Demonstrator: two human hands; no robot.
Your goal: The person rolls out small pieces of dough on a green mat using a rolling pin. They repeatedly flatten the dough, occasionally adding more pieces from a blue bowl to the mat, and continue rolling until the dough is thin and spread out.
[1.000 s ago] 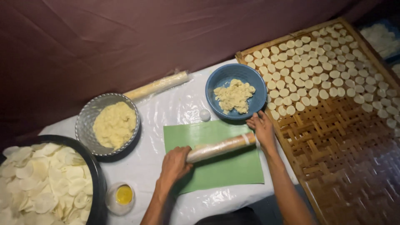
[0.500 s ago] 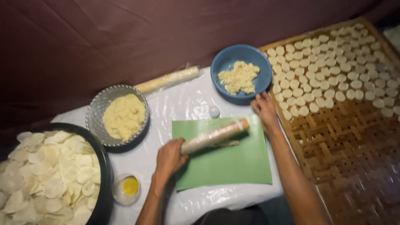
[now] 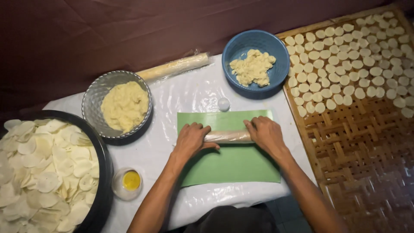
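Pressing down now, both hands sit on the plastic-wrapped rolling pin (image 3: 227,136), which lies level across the upper half of the green mat (image 3: 233,164); a second ago it was slanted, its right end tipped up toward one o'clock, so the roller has been squared up and drawn closer to the body. Left hand (image 3: 190,139) is curled over the left end, fingers folded down on it; right hand (image 3: 264,133) covers the right end, palm flat, fingers together. Whether any dough lies under the pin, I cannot tell. At eight o'clock, near the edge of the white plastic sheet (image 3: 189,95), stands a small cup of yellow oil (image 3: 129,181), and beyond it at nine o'clock the big black tray of pale thin rounds (image 3: 43,172). Just past the mat at twelve sits a small white ball (image 3: 223,104). Farther out: metal bowl of dough (image 3: 117,105) at ten, blue bowl of dough lumps (image 3: 255,64) at one, a second wrapped roll (image 3: 174,67) at eleven, and the woven bamboo tray (image 3: 358,142) with rows of discs at two.
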